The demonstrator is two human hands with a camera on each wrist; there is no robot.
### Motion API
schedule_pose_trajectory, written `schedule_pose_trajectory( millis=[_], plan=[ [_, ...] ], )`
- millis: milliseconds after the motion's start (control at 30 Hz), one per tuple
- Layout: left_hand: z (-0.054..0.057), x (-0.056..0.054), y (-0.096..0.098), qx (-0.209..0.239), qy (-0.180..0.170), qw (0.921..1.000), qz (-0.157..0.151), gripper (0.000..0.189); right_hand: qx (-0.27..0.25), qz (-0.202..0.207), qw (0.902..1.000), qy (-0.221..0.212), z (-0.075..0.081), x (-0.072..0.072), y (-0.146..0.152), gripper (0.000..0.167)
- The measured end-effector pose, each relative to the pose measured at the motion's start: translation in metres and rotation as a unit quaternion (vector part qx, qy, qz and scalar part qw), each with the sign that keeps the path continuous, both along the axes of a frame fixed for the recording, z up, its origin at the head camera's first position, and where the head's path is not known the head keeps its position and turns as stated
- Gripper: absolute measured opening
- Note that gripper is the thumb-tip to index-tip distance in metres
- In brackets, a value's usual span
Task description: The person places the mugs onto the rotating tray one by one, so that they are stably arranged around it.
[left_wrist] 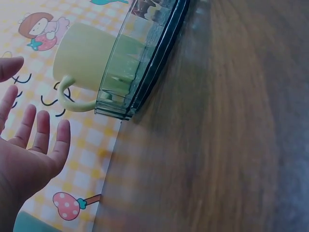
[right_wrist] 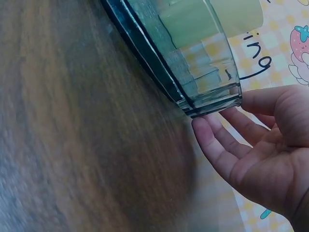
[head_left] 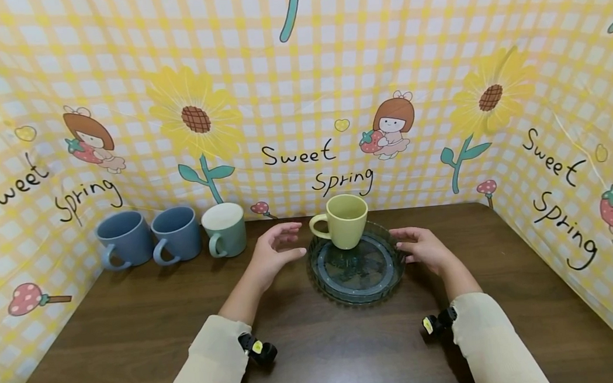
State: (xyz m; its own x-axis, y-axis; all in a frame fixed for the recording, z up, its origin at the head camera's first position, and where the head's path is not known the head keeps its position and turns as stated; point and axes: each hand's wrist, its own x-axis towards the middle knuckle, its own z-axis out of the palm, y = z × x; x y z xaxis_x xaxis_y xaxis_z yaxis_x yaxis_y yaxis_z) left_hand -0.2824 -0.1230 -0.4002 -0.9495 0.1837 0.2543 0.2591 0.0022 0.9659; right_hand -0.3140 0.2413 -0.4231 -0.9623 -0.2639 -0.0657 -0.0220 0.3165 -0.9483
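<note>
A yellow-green mug (head_left: 347,221) stands upright at the back of a round, see-through green tray (head_left: 362,285) with a scalloped rim, its handle pointing left. Through the tray's wall the mug's lower part shows in both wrist views. My left hand (head_left: 276,253) is apart from the tray on its left, fingers spread and holding nothing, nearest to the mug handle (left_wrist: 72,100). On the other side, my right hand (head_left: 423,247) has its fingertips right at the tray's edge. In the right wrist view, thumb and fingers (right_wrist: 207,133) lie along the tray wall (right_wrist: 207,72), loosely extended.
Left along the back of the brown table (head_left: 317,366) stand two blue mugs (head_left: 135,240) (head_left: 185,234) and a green mug (head_left: 232,231) with a pale inside. A yellow checked cloth (head_left: 280,99) hangs behind and at both sides.
</note>
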Motion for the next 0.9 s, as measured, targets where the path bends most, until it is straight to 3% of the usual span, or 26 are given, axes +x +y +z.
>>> schedule_pose_trajectory(
  millis=[367,633,900],
  plan=[
    [0.000,0.009,-0.011,0.016,0.020,0.9996,-0.012,0.052,-0.005,0.004,1.0000,0.003,0.001,0.005,-0.001,0.045],
    [0.003,0.016,-0.019,0.034,0.039,0.9986,-0.016,0.058,-0.034,-0.009,0.9992,-0.018,0.002,0.013,0.001,0.048],
    [0.002,0.021,-0.031,0.046,0.031,0.9984,-0.012,0.059,-0.057,-0.016,0.9981,-0.016,0.000,0.018,0.002,0.049]
  ],
)
